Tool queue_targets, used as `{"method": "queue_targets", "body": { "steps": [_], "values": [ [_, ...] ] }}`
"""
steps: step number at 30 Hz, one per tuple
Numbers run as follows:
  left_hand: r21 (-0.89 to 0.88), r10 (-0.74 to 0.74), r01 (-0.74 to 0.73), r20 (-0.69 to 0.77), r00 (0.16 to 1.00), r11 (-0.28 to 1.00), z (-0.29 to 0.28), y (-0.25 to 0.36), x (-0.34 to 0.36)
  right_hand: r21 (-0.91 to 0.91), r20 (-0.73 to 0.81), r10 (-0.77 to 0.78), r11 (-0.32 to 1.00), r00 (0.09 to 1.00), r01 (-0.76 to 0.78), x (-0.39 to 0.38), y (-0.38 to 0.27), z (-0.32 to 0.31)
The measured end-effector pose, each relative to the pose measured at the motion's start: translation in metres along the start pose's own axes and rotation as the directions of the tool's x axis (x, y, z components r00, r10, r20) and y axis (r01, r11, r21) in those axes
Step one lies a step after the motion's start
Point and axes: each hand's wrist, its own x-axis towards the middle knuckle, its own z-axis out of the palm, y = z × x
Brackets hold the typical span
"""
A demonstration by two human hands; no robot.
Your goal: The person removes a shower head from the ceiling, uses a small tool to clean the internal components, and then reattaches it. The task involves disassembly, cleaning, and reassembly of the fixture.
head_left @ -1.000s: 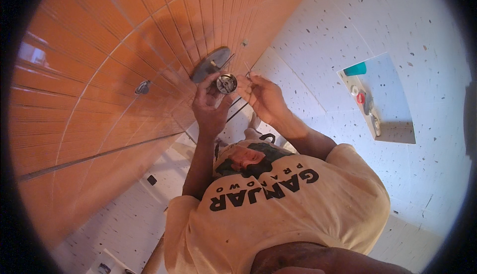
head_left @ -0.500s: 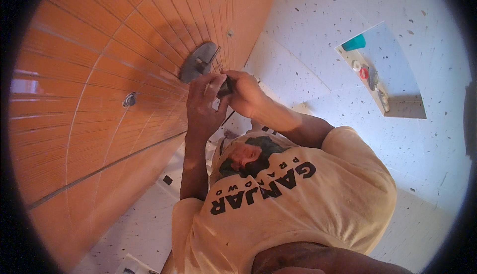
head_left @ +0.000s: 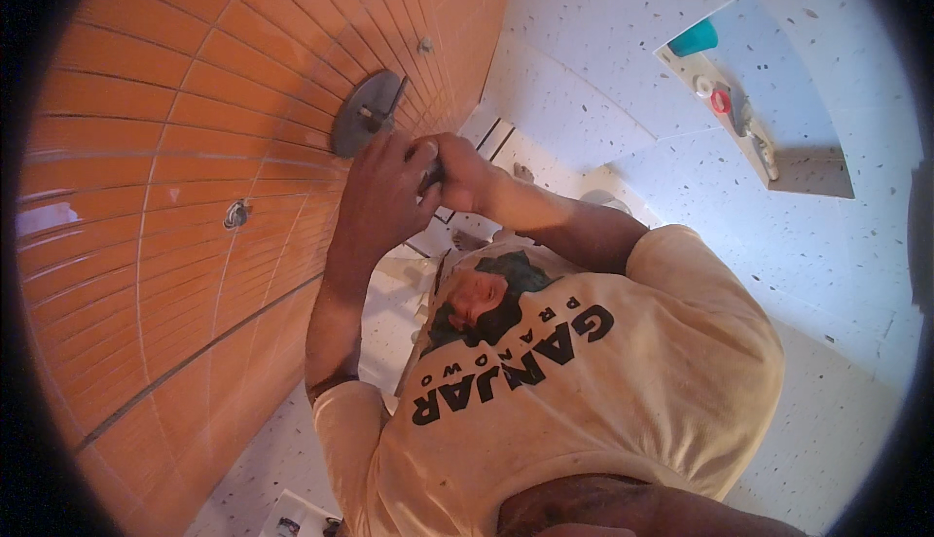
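My left hand (head_left: pixel 381 192) and my right hand (head_left: pixel 460 172) are closed together around the small round metal fitting (head_left: pixel 428 177), mostly hidden by my fingers. Whether the thin metal piece seen earlier in my right fingertips is still there, I cannot make out. Just above my fingers, a dark grey round plate (head_left: pixel 348 128) with a short stem and a bar sticking out is mounted on the orange tiled wall (head_left: pixel 146 265).
A smaller metal fitting (head_left: pixel 236 213) is on the orange wall, left of my hands, and another (head_left: pixel 425 46) is higher up. The white speckled wall at right has a niche (head_left: pixel 812 175) holding a teal cup (head_left: pixel 693 39), a red-rimmed item (head_left: pixel 721 101) and several small things.
My hands have closed together, covering the fitting whose open face showed a second ago. They and the surroundings sit further left in view; the wall plate appears higher.
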Motion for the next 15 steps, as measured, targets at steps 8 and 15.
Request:
{"method": "queue_targets", "body": {
  "steps": [8,15],
  "values": [
    [-0.091,0.133,-0.128,0.051,0.990,0.988,0.026,0.021,0.030,0.074,-0.322,-0.108,0.988,0.940,0.139,-0.033,-0.017,-0.009],
    [-0.723,0.107,-0.080,-0.008,0.994,0.686,0.099,0.041,0.039,-0.117,-0.480,-0.426,0.898,0.767,0.424,-0.104,-0.027,-0.068]
  ]
}}
